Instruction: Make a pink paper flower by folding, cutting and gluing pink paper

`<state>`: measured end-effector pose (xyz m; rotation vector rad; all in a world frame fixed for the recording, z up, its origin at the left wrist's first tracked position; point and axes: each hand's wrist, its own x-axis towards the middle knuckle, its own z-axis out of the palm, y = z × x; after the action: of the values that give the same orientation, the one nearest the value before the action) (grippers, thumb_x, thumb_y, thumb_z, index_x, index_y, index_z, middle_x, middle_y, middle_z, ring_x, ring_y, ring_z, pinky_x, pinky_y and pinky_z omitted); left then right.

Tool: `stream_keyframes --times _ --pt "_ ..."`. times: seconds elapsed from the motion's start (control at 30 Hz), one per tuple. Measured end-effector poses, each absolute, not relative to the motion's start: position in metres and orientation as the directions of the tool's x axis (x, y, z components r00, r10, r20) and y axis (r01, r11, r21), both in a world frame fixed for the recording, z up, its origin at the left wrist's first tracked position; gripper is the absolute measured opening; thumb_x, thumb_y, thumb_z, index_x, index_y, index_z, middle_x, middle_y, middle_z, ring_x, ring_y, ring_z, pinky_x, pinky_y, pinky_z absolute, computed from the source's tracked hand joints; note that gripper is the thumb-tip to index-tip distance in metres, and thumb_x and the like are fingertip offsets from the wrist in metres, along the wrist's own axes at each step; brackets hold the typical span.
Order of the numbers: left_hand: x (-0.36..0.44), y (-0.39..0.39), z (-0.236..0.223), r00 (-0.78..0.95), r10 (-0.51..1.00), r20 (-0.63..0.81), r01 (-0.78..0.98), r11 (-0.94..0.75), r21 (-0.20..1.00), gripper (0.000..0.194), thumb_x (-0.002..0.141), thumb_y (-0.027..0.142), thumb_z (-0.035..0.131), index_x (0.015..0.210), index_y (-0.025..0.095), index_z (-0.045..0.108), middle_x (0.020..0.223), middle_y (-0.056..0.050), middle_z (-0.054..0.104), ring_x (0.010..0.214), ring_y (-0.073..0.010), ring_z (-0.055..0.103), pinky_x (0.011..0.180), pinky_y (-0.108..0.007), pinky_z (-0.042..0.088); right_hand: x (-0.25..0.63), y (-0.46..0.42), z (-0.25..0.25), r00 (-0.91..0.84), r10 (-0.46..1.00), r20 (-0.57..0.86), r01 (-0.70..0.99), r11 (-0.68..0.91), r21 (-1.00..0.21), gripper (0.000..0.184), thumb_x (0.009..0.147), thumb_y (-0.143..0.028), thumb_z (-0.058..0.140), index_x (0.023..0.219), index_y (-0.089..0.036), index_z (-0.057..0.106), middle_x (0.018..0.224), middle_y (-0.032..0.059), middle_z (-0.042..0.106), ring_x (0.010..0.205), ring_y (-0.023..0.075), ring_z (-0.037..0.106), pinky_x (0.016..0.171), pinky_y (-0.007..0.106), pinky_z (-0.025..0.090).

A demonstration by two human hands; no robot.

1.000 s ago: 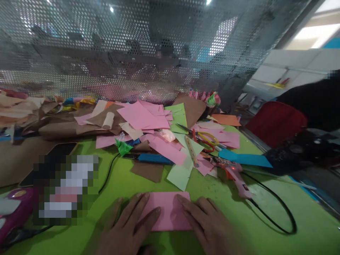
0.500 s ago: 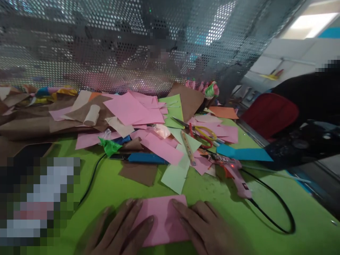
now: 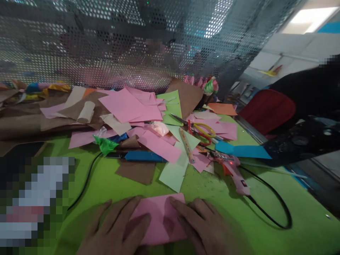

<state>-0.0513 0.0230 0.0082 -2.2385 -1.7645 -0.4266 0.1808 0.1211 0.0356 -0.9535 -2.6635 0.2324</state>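
Observation:
A small sheet of pink paper [image 3: 159, 212], its edges looking folded, lies on the green tabletop close to me. My left hand [image 3: 114, 223] rests over its left side, fingers stretched out and apart, the thumb lying on top. On the right side my right hand [image 3: 199, 219] presses its index finger near the top corner, fingers extended, with the thumb by the edge. Both hands are flat rather than gripping. Just beyond lie a pale green paper strip [image 3: 174, 173] and a brown paper piece [image 3: 135, 171].
A pink glue gun [image 3: 235, 173] with a lit red light and a black cord lies to the right. Scissors [image 3: 204, 132], a pencil [image 3: 187, 145], a blue-handled cutter [image 3: 145, 156] and pink sheets [image 3: 130, 106] clutter the back, before a perforated metal panel [image 3: 106, 46]. A red chair [image 3: 268, 111] stands right.
The view has shifted slightly, so the table items appear a little farther left and higher. Both hands stay on the pink paper, nearly unmoved.

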Motion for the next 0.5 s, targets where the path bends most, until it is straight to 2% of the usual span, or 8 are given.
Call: stream_keyframes --times 0.07,0.13,0.23,0.37,0.5 --pt "-0.05 0.037 0.026 0.215 0.932 0.291 0.969 -0.241 0.055 0.035 0.087 0.037 0.055 0.122 0.029 0.058 0.113 -0.007 0.07 0.093 -0.0282 0.064 0.083 -0.047 0.041 0.18 0.12 0.036 -0.727 0.652 0.217 0.602 0.756 -0.257 0.032 0.099 -0.026 0.039 0.127 -0.025 0.055 0.081 0.0052 0.062 0.068 0.0198 0.06 0.056 0.029 0.045" --pt "-0.045 0.05 0.044 0.12 0.984 0.132 0.98 -0.139 0.146 0.036 0.087 0.035 0.057 0.121 0.023 0.058 0.11 -0.009 0.069 0.092 -0.0283 0.063 0.08 -0.046 0.043 0.18 0.119 0.036 -0.719 0.659 0.22 0.61 0.751 -0.254 0.031 0.099 -0.027 0.039 0.126 -0.026 0.056 0.081 0.0051 0.062 0.069 0.0204 0.059 0.056 0.029 0.045" --pt "-0.036 0.066 0.066 0.045 0.998 -0.042 0.98 -0.036 0.197 0.024 0.084 0.033 0.062 0.103 0.02 0.064 0.099 -0.009 0.068 0.093 -0.0324 0.06 0.08 -0.05 0.042 0.179 0.118 0.033 -0.702 0.671 0.238 0.625 0.741 -0.246 0.03 0.099 -0.026 0.04 0.123 -0.026 0.058 0.078 0.0045 0.06 0.067 0.0207 0.058 0.055 0.03 0.043" --pt "-0.033 0.075 0.076 0.014 0.991 -0.131 0.968 0.019 0.252 0.022 0.08 0.035 0.064 0.094 0.017 0.062 0.095 -0.009 0.067 0.095 -0.0327 0.058 0.083 -0.049 0.04 0.178 0.117 0.028 -0.677 0.699 0.229 0.656 0.715 -0.243 0.031 0.096 -0.023 0.047 0.125 -0.025 0.058 0.08 0.0046 0.06 0.069 0.022 0.058 0.057 0.032 0.044" --pt "-0.037 0.076 0.072 0.03 0.993 -0.114 0.934 0.013 0.358 0.013 0.079 0.032 0.061 0.083 0.019 0.059 0.092 -0.005 0.066 0.092 -0.0279 0.057 0.078 -0.04 0.038 0.178 0.117 0.028 -0.655 0.727 0.206 0.663 0.684 -0.306 0.037 0.092 -0.018 0.053 0.128 -0.025 0.057 0.085 0.0047 0.062 0.074 0.023 0.06 0.062 0.034 0.047"
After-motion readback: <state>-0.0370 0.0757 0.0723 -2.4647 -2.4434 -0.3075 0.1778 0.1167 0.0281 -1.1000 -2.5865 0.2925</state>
